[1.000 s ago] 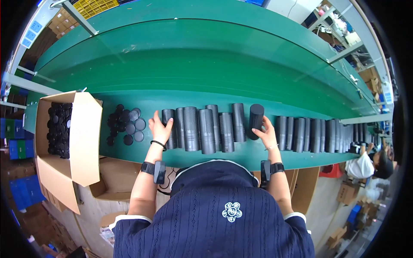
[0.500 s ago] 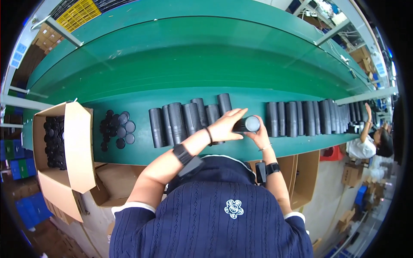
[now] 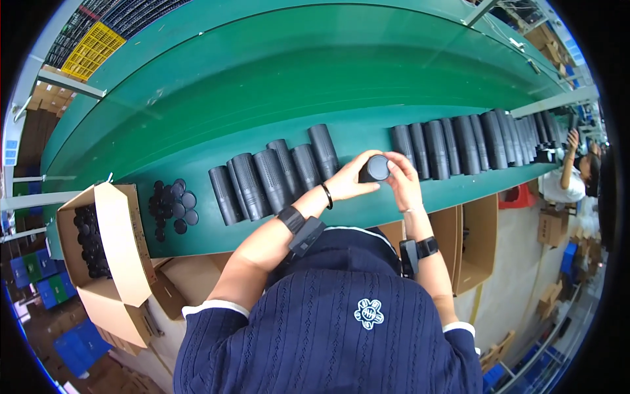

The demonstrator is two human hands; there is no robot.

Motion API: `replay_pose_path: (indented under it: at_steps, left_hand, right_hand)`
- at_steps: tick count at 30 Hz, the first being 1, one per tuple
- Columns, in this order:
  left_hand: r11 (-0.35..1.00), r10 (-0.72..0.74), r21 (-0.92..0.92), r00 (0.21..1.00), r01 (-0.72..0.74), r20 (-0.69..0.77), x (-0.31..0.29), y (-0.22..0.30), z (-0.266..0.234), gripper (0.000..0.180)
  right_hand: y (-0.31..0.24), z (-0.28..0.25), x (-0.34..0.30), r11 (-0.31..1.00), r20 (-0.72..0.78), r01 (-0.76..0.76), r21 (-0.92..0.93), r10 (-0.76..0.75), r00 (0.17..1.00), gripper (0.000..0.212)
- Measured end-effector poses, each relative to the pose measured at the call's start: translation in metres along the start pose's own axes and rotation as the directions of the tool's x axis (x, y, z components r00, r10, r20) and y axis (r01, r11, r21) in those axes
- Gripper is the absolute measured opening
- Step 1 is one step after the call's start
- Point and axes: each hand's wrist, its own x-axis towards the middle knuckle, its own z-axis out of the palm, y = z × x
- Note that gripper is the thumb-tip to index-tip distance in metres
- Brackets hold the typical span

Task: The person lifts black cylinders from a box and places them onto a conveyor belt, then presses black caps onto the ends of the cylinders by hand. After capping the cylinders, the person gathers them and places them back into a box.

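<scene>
A black cylinder (image 3: pixel 369 176), its round dark end face turned up toward me, is held between my two hands over the front of the green bench. My left hand (image 3: pixel 350 179) wraps its side, thumb stretched along the near side. My right hand (image 3: pixel 405 182) grips it from the right, thumb and fingertips at the rim of the end face. To the left stand or lean several ribbed black cylinders (image 3: pixel 270 176) in a loose group. Farther left lies a scattered pile of round black caps (image 3: pixel 177 205).
A long row of black cylinders (image 3: pixel 453 146) runs along the bench to the right. An open cardboard box (image 3: pixel 123 240) of black caps stands at the left end. More boxes (image 3: pixel 481 243) sit below the bench edge. A co-worker (image 3: pixel 569 177) is at the far right.
My view has turned slightly. The end face of the held cylinder, pale grey before, now looks dark. My right thumb has come up onto its rim. Both hands still hold the cylinder.
</scene>
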Motion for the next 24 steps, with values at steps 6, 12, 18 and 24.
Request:
replay_pose_path:
  at_steps: [6,12,18,24]
  left_hand:
    - [0.954,0.009,0.301,0.997,0.013,-0.074,-0.009,-0.01,0.011,0.07]
    - [0.966,-0.232,-0.124,0.972,0.227,-0.029,-0.013,-0.011,0.017,0.065]
    - [0.979,-0.199,-0.057,0.98,0.197,-0.029,-0.009,-0.018,0.019,0.07]
    - [0.995,-0.103,0.011,0.994,0.104,-0.03,-0.011,-0.002,0.024,0.062]
  right_hand:
    - [-0.003,0.002,0.001,0.99,0.054,0.018,-0.137,-0.01,0.998,0.018]
    - [-0.016,0.002,-0.007,0.978,0.145,-0.037,-0.206,0.068,0.987,0.028]
    - [-0.023,0.001,-0.008,0.966,0.198,-0.018,-0.257,0.071,0.978,0.032]
    - [-0.023,-0.009,-0.006,0.973,0.272,-0.035,-0.227,0.098,0.957,0.035]
